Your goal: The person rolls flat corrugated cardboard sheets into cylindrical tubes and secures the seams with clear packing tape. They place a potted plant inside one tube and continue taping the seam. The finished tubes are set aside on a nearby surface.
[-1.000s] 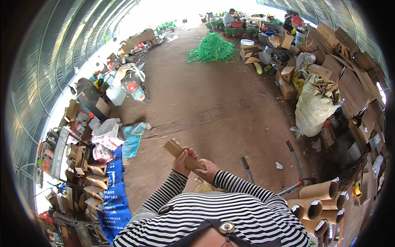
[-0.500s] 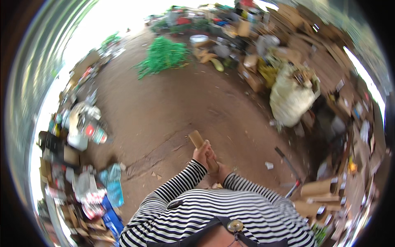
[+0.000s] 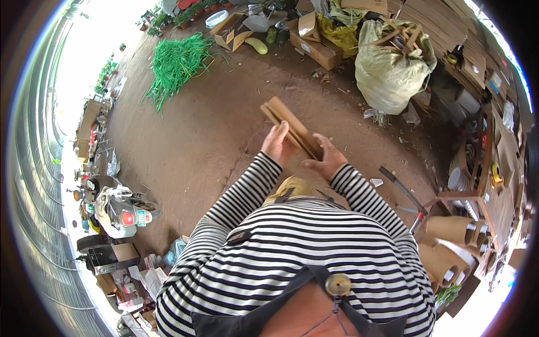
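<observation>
A flat, long piece of folded brown cardboard is held out in front of my body, slanting from upper left to lower right. Two or three layers show along its length, with a narrow gap between them. My left hand grips its left side near the middle, thumb on top. At the lower right end, my right hand is closed around the cardboard, the thumb pointing left. The undersides of both hands' fingers are partly hidden.
Green plastic strapping lies heaped on the brown ground at far left. A stuffed pale sack stands at far right. A long-handled tool and cardboard rolls lie right. A white scooter stands left.
My hands have moved apart and farther from my body, and the cardboard now shows wider, with separate layers. The view has shifted, bringing the sack and strapping higher in the picture.
</observation>
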`<action>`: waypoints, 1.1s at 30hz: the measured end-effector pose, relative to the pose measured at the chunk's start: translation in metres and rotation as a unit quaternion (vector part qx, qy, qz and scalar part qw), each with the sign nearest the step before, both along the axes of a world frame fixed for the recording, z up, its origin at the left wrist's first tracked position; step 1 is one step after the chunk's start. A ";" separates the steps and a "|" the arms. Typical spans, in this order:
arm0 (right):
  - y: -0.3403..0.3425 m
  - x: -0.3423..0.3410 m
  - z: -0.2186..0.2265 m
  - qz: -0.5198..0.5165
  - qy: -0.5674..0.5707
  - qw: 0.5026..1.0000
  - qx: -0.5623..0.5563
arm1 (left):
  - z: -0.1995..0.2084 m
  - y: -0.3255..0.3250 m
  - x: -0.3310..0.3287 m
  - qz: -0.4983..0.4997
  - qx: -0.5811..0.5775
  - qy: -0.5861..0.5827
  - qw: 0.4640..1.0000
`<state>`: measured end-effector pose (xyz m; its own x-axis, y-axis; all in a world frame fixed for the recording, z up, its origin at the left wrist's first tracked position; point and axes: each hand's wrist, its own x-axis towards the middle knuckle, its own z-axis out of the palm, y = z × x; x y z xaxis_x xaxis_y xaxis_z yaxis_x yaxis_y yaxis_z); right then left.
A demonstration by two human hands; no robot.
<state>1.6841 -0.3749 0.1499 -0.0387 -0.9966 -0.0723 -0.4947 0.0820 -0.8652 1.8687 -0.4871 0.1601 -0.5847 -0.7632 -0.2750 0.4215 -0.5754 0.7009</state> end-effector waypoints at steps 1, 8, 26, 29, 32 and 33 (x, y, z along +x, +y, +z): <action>-0.012 -0.015 -0.002 -0.025 -0.017 0.999 -0.024 | -0.005 -0.014 -0.015 -0.014 0.031 0.034 0.999; -0.086 -0.137 -0.037 -0.163 0.038 0.986 0.011 | -0.025 -0.135 -0.172 -0.180 0.057 0.036 0.981; -0.001 -0.429 0.026 -0.467 0.217 0.854 0.068 | -0.038 -0.117 -0.620 -0.488 -0.272 -0.223 0.799; 0.041 -0.509 -0.010 -0.512 0.117 0.845 0.101 | -0.001 -0.102 -0.687 -0.534 -0.189 -0.152 0.810; 0.086 -0.569 -0.022 -0.546 -0.194 0.814 -0.038 | -0.023 -0.116 -0.755 -0.619 -0.074 -0.087 0.777; 0.107 -0.584 -0.028 -0.560 -0.327 0.752 -0.122 | -0.014 -0.096 -0.776 -0.628 -0.049 -0.077 0.773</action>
<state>1.1004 -0.2680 0.1220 -0.8986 -0.3528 -0.2610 0.3038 -0.0709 -0.9501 1.0930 -0.5833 0.1461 -0.8475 0.3580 -0.3918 -0.5190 -0.4048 0.7528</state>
